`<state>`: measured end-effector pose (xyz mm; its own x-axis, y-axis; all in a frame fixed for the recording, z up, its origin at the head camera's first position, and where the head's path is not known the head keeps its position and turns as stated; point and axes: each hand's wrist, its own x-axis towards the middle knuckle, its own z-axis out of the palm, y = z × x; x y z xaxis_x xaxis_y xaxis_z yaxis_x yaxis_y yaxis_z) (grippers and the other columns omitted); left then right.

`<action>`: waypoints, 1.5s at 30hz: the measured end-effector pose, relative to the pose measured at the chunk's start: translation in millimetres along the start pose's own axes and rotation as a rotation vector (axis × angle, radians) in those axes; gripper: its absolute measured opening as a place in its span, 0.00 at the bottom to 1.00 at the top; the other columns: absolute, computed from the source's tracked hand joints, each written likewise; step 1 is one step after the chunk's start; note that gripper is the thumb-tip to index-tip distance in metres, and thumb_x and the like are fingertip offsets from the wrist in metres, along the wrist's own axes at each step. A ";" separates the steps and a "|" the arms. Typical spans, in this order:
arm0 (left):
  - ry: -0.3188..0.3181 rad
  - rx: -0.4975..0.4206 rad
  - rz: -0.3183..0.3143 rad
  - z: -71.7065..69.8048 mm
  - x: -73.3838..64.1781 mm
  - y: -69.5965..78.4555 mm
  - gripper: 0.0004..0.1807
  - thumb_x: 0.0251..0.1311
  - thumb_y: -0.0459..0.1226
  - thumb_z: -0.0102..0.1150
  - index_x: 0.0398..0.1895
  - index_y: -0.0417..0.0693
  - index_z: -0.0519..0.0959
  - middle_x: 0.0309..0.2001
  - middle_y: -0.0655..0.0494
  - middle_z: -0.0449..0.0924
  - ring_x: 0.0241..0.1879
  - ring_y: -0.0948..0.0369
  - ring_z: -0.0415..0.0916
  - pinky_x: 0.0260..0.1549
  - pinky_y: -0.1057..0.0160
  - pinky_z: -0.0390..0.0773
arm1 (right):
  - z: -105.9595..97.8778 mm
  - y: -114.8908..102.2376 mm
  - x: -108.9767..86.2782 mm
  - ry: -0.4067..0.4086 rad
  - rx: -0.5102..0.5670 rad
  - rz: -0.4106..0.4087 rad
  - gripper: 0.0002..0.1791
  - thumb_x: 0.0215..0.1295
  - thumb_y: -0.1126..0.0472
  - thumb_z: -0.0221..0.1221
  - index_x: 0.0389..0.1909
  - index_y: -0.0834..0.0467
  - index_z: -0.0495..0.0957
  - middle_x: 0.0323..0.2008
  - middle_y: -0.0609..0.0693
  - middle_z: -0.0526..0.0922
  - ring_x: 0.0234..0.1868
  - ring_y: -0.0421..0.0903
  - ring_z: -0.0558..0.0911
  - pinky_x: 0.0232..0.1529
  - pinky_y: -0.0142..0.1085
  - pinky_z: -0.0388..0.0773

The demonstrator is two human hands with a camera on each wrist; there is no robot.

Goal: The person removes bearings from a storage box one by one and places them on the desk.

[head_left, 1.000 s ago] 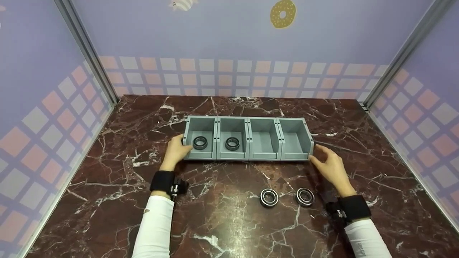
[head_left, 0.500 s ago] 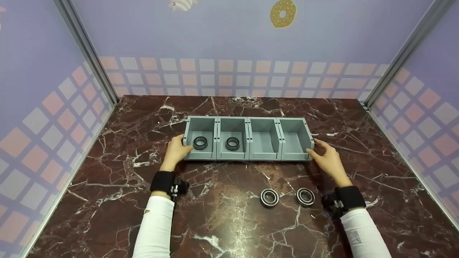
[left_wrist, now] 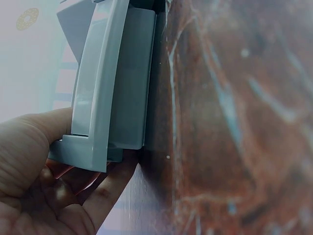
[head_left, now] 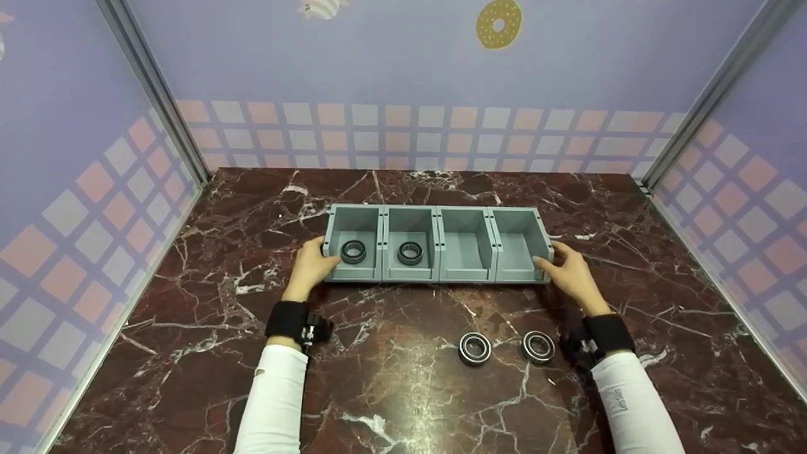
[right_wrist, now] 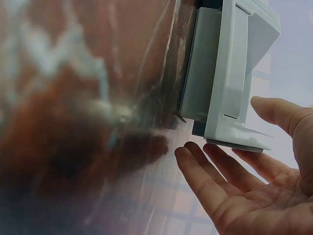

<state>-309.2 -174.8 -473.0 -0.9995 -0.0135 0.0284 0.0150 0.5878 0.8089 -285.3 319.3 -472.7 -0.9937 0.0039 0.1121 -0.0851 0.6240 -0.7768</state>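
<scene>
A row of joined grey storage bins [head_left: 466,275] stands on the marbled table. One dark ball bearing [head_left: 353,260] lies in the leftmost bin, another bearing [head_left: 410,260] in the bin beside it; the two right bins hold nothing. My left hand [head_left: 310,268] grips the row's left end, thumb over the side wall [left_wrist: 80,152] and fingers outside and under it. At the right end, my right hand [head_left: 572,275] reaches round the outer wall [right_wrist: 234,142]. Its fingertips are close along the outside, and its thumb [right_wrist: 274,110] stands apart on the inner side.
Two more bearings, a left one [head_left: 475,361] and a right one [head_left: 538,360], lie flat on the table in front of the right bins. Patterned panels [head_left: 403,75] enclose the table [head_left: 208,353] at the back and both sides.
My right hand has moved slightly forward and left, its thumb now over the right bin's front corner. The left hand keeps its grip, and the bins and bearings stay put.
</scene>
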 end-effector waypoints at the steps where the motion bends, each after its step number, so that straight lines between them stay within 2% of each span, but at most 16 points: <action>1: 0.004 0.003 0.001 0.3 0.2 0.1 0.31 0.62 0.29 0.59 0.70 0.26 0.69 0.52 0.30 0.81 0.33 0.50 0.78 0.37 0.57 0.74 | -0.1 0.3 0.9 -0.003 0.003 0.002 0.31 0.75 0.60 0.61 0.71 0.74 0.67 0.62 0.75 0.75 0.62 0.68 0.77 0.56 0.47 0.76; 3: 0.005 0.007 0.003 0.7 0.6 0.2 0.30 0.62 0.29 0.59 0.69 0.26 0.70 0.52 0.30 0.82 0.36 0.48 0.78 0.39 0.56 0.75 | -0.2 0.8 2.7 -0.015 0.016 0.009 0.31 0.75 0.60 0.61 0.71 0.73 0.67 0.62 0.75 0.75 0.62 0.67 0.77 0.52 0.39 0.77; 7: -0.011 0.006 -0.005 0.9 0.3 1.0 0.31 0.64 0.29 0.58 0.71 0.26 0.67 0.56 0.29 0.79 0.31 0.51 0.77 0.37 0.56 0.73 | 0.6 2.9 6.2 -0.031 0.050 -0.013 0.30 0.73 0.63 0.62 0.70 0.74 0.68 0.61 0.74 0.77 0.59 0.64 0.79 0.44 0.26 0.74; 10: -0.017 0.004 -0.005 0.3 -0.7 1.3 0.32 0.64 0.28 0.58 0.72 0.25 0.66 0.58 0.28 0.78 0.29 0.54 0.75 0.36 0.57 0.73 | 0.6 5.5 8.1 -0.044 0.095 -0.038 0.29 0.72 0.65 0.62 0.69 0.75 0.68 0.59 0.75 0.77 0.54 0.56 0.81 0.43 0.24 0.74; 12: -0.008 0.002 -0.002 0.2 -1.3 1.2 0.30 0.64 0.28 0.58 0.70 0.26 0.69 0.55 0.30 0.80 0.30 0.54 0.75 0.36 0.58 0.73 | 0.2 7.2 9.1 -0.057 0.133 -0.050 0.30 0.72 0.67 0.62 0.69 0.76 0.67 0.59 0.75 0.77 0.51 0.47 0.81 0.43 0.24 0.75; 15: 0.007 -0.006 0.007 0.4 -1.8 0.6 0.27 0.62 0.28 0.59 0.66 0.28 0.74 0.47 0.33 0.83 0.28 0.56 0.75 0.33 0.60 0.73 | -0.1 9.2 10.4 -0.076 0.187 -0.052 0.30 0.72 0.68 0.62 0.70 0.77 0.66 0.60 0.76 0.76 0.47 0.37 0.79 0.43 0.24 0.75; 17: 0.012 -0.015 0.009 0.9 -2.0 0.2 0.25 0.62 0.28 0.59 0.64 0.29 0.75 0.41 0.36 0.84 0.25 0.58 0.75 0.30 0.62 0.73 | -0.4 10.4 11.3 -0.090 0.215 -0.050 0.31 0.72 0.69 0.61 0.70 0.77 0.64 0.61 0.76 0.75 0.46 0.34 0.79 0.43 0.24 0.76; 23: -0.003 -0.037 0.009 1.3 -2.1 -0.9 0.24 0.64 0.28 0.60 0.64 0.30 0.75 0.29 0.45 0.81 0.18 0.63 0.70 0.23 0.65 0.70 | -2.3 12.0 13.1 -0.134 0.247 -0.041 0.33 0.72 0.69 0.60 0.72 0.77 0.61 0.63 0.77 0.73 0.49 0.38 0.79 0.45 0.25 0.76; 28: -0.011 -0.048 0.000 0.6 -2.0 -1.1 0.25 0.64 0.28 0.59 0.65 0.30 0.75 0.25 0.51 0.79 0.17 0.64 0.69 0.23 0.64 0.69 | -4.7 10.8 14.5 -0.158 0.233 -0.046 0.33 0.71 0.73 0.58 0.73 0.77 0.59 0.62 0.77 0.74 0.49 0.40 0.78 0.46 0.25 0.75; 31: -0.017 -0.046 -0.005 0.6 -2.1 -1.6 0.26 0.64 0.29 0.59 0.66 0.30 0.74 0.25 0.50 0.79 0.17 0.64 0.69 0.24 0.64 0.69 | -5.2 11.5 15.8 -0.173 0.223 -0.043 0.33 0.70 0.74 0.57 0.73 0.77 0.59 0.61 0.76 0.74 0.48 0.41 0.78 0.46 0.26 0.75; 33: -0.015 -0.042 -0.011 0.8 -1.7 -1.8 0.28 0.64 0.29 0.59 0.68 0.30 0.73 0.27 0.46 0.81 0.18 0.63 0.70 0.25 0.63 0.70 | -5.2 11.9 16.8 -0.180 0.208 -0.045 0.33 0.70 0.74 0.56 0.73 0.77 0.59 0.61 0.76 0.74 0.48 0.41 0.78 0.45 0.25 0.74; 35: -0.009 -0.028 -0.013 0.5 -0.9 -1.8 0.28 0.64 0.29 0.59 0.68 0.30 0.72 0.34 0.41 0.84 0.22 0.60 0.74 0.28 0.62 0.72 | -4.9 12.4 18.2 -0.185 0.176 -0.068 0.33 0.69 0.74 0.56 0.73 0.77 0.59 0.59 0.77 0.75 0.47 0.43 0.78 0.44 0.26 0.75; 40: 0.004 -0.002 -0.007 0.6 0.7 -1.4 0.27 0.63 0.28 0.58 0.66 0.28 0.73 0.51 0.32 0.82 0.40 0.47 0.80 0.42 0.53 0.77 | -4.3 14.3 20.2 -0.170 0.145 -0.125 0.32 0.67 0.78 0.55 0.71 0.79 0.61 0.54 0.77 0.78 0.45 0.46 0.79 0.40 0.26 0.75; 42: 0.006 -0.004 -0.003 0.9 0.6 -1.0 0.26 0.63 0.28 0.58 0.65 0.27 0.74 0.50 0.31 0.82 0.42 0.44 0.80 0.44 0.51 0.77 | -4.5 15.1 20.4 -0.167 0.154 -0.128 0.31 0.66 0.78 0.55 0.70 0.80 0.62 0.53 0.76 0.78 0.44 0.46 0.80 0.40 0.26 0.75; 45: 0.002 -0.006 0.000 0.7 0.1 -0.8 0.27 0.63 0.28 0.58 0.66 0.27 0.73 0.47 0.32 0.83 0.37 0.48 0.79 0.40 0.54 0.76 | -5.3 15.8 20.5 -0.171 0.157 -0.133 0.31 0.66 0.79 0.55 0.70 0.80 0.61 0.53 0.76 0.78 0.44 0.46 0.80 0.40 0.26 0.76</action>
<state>-309.3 -174.8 -474.0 -0.9994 -0.0152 0.0300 0.0155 0.5829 0.8124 -306.6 333.3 -479.5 -0.9698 -0.2106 0.1232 -0.2126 0.4816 -0.8502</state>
